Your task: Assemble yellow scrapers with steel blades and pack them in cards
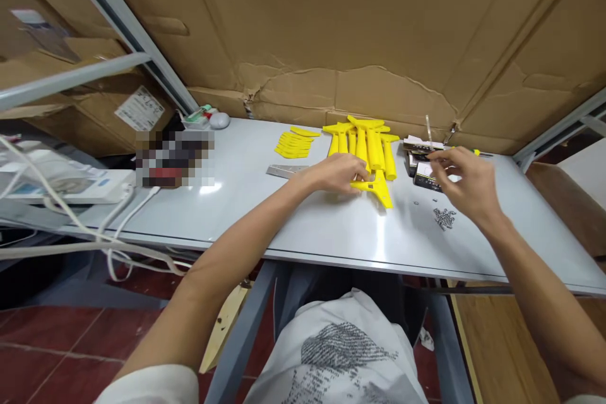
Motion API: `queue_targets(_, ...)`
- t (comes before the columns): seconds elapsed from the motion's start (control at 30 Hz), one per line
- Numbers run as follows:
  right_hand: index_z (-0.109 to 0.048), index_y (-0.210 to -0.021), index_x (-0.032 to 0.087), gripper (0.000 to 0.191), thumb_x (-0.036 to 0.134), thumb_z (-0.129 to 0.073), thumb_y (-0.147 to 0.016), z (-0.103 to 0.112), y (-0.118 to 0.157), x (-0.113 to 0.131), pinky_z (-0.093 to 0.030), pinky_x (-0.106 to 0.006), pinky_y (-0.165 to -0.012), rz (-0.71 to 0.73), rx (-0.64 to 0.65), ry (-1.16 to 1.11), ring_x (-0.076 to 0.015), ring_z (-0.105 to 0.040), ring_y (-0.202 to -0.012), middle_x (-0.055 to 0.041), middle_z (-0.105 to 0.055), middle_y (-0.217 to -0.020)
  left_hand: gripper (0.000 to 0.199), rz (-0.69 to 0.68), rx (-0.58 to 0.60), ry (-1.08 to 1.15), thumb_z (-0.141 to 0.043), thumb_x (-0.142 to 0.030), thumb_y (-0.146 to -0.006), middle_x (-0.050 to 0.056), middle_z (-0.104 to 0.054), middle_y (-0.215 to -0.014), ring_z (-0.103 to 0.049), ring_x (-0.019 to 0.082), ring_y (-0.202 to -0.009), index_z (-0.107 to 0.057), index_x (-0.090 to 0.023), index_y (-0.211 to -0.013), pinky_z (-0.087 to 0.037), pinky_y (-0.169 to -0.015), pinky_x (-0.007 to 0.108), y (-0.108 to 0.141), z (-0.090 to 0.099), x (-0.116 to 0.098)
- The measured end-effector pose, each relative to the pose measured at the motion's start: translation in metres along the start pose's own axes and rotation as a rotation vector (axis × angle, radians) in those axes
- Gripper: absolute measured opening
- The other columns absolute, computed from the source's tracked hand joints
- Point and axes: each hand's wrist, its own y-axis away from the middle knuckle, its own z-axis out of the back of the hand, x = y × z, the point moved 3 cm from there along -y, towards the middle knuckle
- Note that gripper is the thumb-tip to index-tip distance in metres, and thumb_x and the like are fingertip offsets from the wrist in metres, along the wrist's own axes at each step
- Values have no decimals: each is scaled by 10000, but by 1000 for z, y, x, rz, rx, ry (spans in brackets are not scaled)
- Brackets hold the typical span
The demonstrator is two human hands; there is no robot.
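Bright glare streaks the tabletop [246, 208] — edges stretch.

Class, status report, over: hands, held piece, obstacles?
Left hand holding front yellow piece. Right hand near black boxes, grip unclear. Small metal parts nearby, nothing visibly blocking.

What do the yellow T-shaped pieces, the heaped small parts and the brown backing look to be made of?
Yellow T-shaped pieces: probably moulded plastic, smooth and evenly coloured. Heaped small parts: likely metal, shiny, given their silvery glints. Brown backing: apparently cardboard, matte, with creases and fold lines.
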Motion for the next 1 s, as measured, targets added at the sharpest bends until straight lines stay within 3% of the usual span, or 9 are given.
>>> queue_targets(0.1,-747,-1105,196,214,274,-570,-1013,-26,-12,22,-638,-342,-765,52,63,-37,-191,-727,-808,-98,-761,-1037,183,22,78,17,-816,-277,-768,44,-785,-994,-678,213,-847,-830,-257,-950,-360,-665,298,0,-6,1)
queue_targets(0.2,-755,-1078,188,211,247,-571,-994,-46,-23,41,-596,-341,-739,92,110,-59,-186,-707,-771,-93,-760,-1000,223,49,66,166,-873,-357,-757,37,-795,-956,-704,218,-857,-821,-249,-945,-429,-712,298,0,-5,4)
queue_targets(0.33,-787,-1079,186,251,263,-559,-1008,-65,-32,54,-563,-337,-739,146,166,-101,-178,-680,-731,-96,-751,-980,421,71,-121,571,-762,-555,-910,65,-809,-1043,-744,207,-942,-781,-214,-1156,-536,-827,308,1,11,6)
queue_targets(0.4,-803,-1108,183,284,274,-550,-1016,-72,-33,59,-565,-336,-748,177,170,-130,-181,-676,-746,-106,-748,-1000,521,74,-205,809,-695,-668,-942,98,-789,-1099,-745,210,-985,-763,-191,-1142,-576,-795,300,1,18,7)
queue_targets(0.5,-808,-1175,197,321,271,-538,-1019,-80,-34,61,-583,-343,-788,191,163,-162,-190,-688,-804,-117,-751,-1092,605,140,-329,1024,-723,-762,-881,97,-752,-1012,-737,201,-939,-736,-170,-1007,-603,-729,288,0,22,12)
queue_targets(0.7,-779,-1302,197,387,239,-509,-1028,-91,-36,59,-602,-385,-948,272,228,-182,-219,-741,-1028,-142,-684,-1440,581,244,-495,1091,-921,-655,-711,43,-743,-949,-725,160,-892,-696,-179,-955,-607,-812,293,0,17,24)
queue_targets(0.87,-740,-1356,206,402,196,-529,-1014,-78,-39,57,-613,-380,-930,309,264,-150,-216,-755,-1074,-133,-643,-1540,518,247,-579,984,-869,-660,-779,57,-764,-932,-727,161,-874,-703,-184,-894,-597,-868,322,4,31,45)
queue_targets(0.93,-785,-1246,204,332,187,-574,-990,-58,-47,42,-615,-364,-880,288,177,-139,-213,-755,-1049,-123,-683,-1486,449,313,-683,916,-785,-635,-867,71,-786,-958,-730,175,-880,-701,-197,-918,-602,-893,358,14,44,72)
queue_targets(1.0,-819,-1126,192,279,154,-596,-963,-32,-58,10,-601,-317,-833,219,29,-129,-204,-744,-1063,-114,-744,-1374,356,486,-781,728,-676,-555,-959,68,-786,-922,-717,180,-855,-684,-202,-919,-604,-875,373,34,57,107)
